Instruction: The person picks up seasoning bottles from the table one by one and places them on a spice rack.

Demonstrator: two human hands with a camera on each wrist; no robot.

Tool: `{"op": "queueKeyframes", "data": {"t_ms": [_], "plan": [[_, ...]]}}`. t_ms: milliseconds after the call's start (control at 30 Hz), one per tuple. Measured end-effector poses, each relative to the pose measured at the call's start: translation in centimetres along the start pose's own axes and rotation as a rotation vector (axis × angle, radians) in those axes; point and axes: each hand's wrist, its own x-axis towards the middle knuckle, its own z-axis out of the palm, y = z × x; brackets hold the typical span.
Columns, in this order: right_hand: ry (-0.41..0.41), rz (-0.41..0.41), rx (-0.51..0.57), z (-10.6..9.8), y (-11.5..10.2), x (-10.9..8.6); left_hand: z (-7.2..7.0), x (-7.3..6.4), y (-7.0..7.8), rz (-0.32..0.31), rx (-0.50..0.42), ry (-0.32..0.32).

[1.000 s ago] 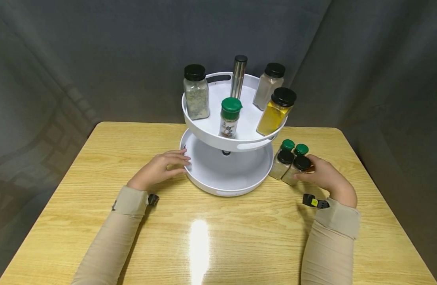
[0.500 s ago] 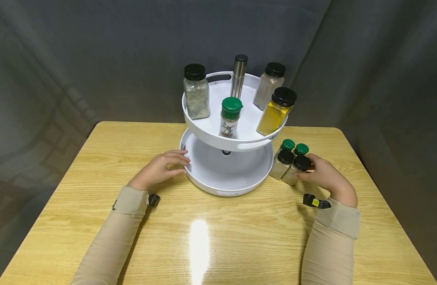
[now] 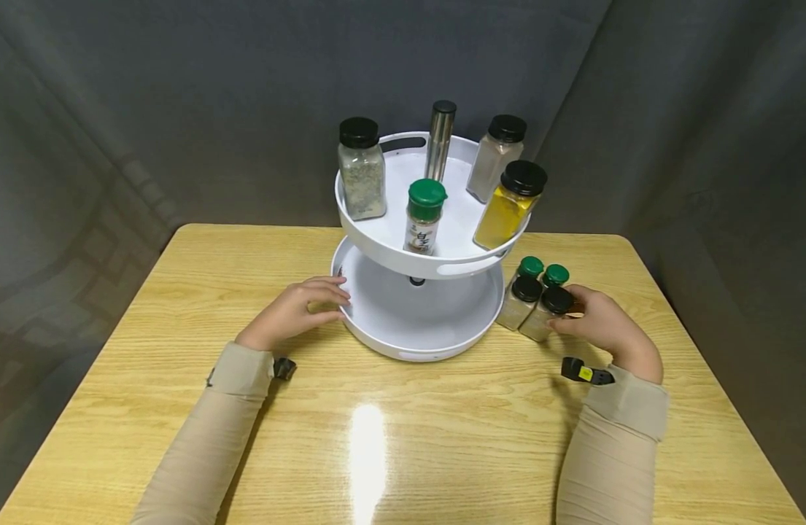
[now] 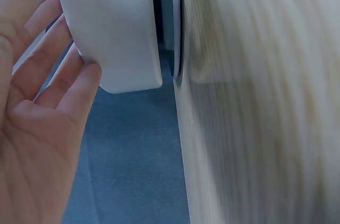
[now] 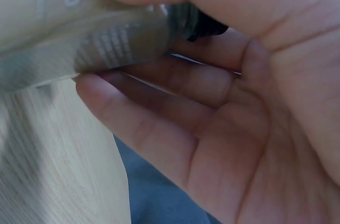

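Note:
My left hand [image 3: 291, 313] is at the left side of the lower tier [image 3: 422, 321] of a white two-tier turntable. Its extended fingers touch the rim, and the left wrist view shows fingertips against the white wall [image 4: 114, 33]. To the right, my right hand [image 3: 602, 321] has its thumb and fingers around a black-lidded square spice jar [image 3: 537, 321]. Close up, this spice jar [image 5: 79, 33] has brown contents and white lettering. Beside it stands another black-lidded jar [image 3: 516, 313]; two green-capped jars [image 3: 555, 275] are just behind.
The upper tier [image 3: 403, 251] carries a jar of pale herbs [image 3: 363, 182], a green-capped shaker [image 3: 421, 227], a steel cylinder [image 3: 438, 146], a greyish jar [image 3: 491, 164] and a yellow jar [image 3: 502, 219]. A wooden table [image 3: 297, 437] lies below, with a dark curtain [image 3: 245, 109] behind.
My right hand and forearm have shifted very slightly right. The jars, turntable and left hand have stayed in place.

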Motion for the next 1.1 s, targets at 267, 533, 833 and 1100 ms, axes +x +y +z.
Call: {"op": "queueKeyframes", "data": {"t_ms": [267,533,833,1100], "plan": [[0.021,0.023,-0.014,-0.2,-0.1,-0.4,0.1,0.2,-0.2,-0.002,-0.022,-0.003],[0.023,0.0,-0.035,-0.4,0.0,-0.7,0.2,0.2,-0.3,-0.003,-0.023,0.001],[0.058,-0.008,-0.102,-1.0,-0.5,-1.6,0.2,0.0,-0.3,-0.02,-0.031,0.002],[0.1,-0.012,-0.103,-1.4,-1.7,-2.5,0.2,-0.1,-0.3,-0.032,-0.043,-0.003]]}}
